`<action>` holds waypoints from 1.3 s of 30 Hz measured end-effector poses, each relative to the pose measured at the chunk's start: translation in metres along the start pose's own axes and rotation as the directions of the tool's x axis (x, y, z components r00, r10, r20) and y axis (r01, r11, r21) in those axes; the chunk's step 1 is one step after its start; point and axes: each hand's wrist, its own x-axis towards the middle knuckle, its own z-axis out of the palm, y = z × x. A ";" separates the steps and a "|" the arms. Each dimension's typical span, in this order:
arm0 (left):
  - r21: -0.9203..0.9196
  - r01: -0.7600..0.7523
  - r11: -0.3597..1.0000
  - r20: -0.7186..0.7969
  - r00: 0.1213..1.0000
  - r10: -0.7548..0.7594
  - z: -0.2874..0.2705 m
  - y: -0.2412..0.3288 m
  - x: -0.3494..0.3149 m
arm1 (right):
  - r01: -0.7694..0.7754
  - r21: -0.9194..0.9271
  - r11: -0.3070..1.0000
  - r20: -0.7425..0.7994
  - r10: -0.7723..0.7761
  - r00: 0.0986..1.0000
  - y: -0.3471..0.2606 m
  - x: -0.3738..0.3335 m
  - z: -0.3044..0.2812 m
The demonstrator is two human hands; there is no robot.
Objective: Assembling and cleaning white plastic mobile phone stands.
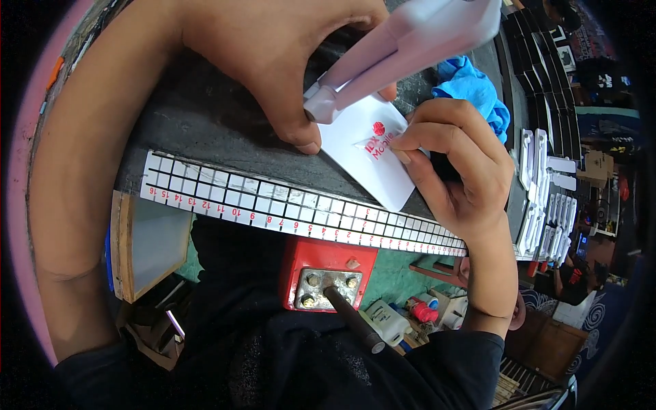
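A white plastic piece [345, 174] has a flat plate with a small red print and long pale bars rising toward me. My left hand [266, 61] grips it, with the thumb at the plate's left edge and fingers partly hidden behind the bars. My right hand [461, 154] is closed in a pinch over the plate, right beside the red print [378, 140]. A faint, shiny wrinkle near these fingertips looks like thin clear film. The plate lies tilted over the dark worktop [205, 123].
A white gridded ruler strip [253, 195] runs along the worktop's near edge. A blue cloth [471, 92] lies beyond my right hand. Several white plastic parts [547, 198] stand at right, near black racks [540, 68]. Below are a red base [294, 273] and a wood-framed panel [154, 239].
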 end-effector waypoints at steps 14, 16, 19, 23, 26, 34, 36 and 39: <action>-0.186 0.108 0.977 0.094 0.991 -0.092 -0.006 0.006 0.007 | -0.019 0.022 1.000 0.012 0.019 1.000 0.001 -0.001 -0.001; -0.111 0.156 0.982 0.105 0.984 -0.144 -0.005 0.006 0.007 | -0.018 0.025 1.000 0.009 0.018 1.000 0.001 -0.001 -0.001; -0.077 0.103 0.992 0.060 0.993 -0.098 -0.003 0.007 0.005 | -0.038 0.034 0.999 0.001 0.038 0.999 0.001 0.000 -0.001; -0.049 -0.006 0.999 0.024 1.000 0.007 -0.002 0.006 0.005 | -0.061 0.044 0.997 -0.008 0.061 0.998 0.000 0.000 -0.001; 0.009 0.013 1.000 0.060 0.998 -0.014 -0.003 0.006 0.007 | -0.068 0.050 0.996 -0.013 0.068 0.998 0.001 0.000 -0.001; -0.002 -0.002 1.000 0.053 0.999 0.002 -0.003 0.013 0.009 | -0.127 0.095 0.987 -0.028 0.130 0.991 0.000 0.001 0.001; -0.050 -0.035 0.998 0.014 0.999 0.035 -0.005 0.015 0.010 | -0.141 0.098 0.985 -0.035 0.145 0.989 0.000 0.003 0.003; -0.016 0.181 0.983 0.119 0.977 -0.178 -0.009 0.018 0.009 | -0.169 0.117 0.979 -0.065 0.177 0.982 0.001 0.005 0.006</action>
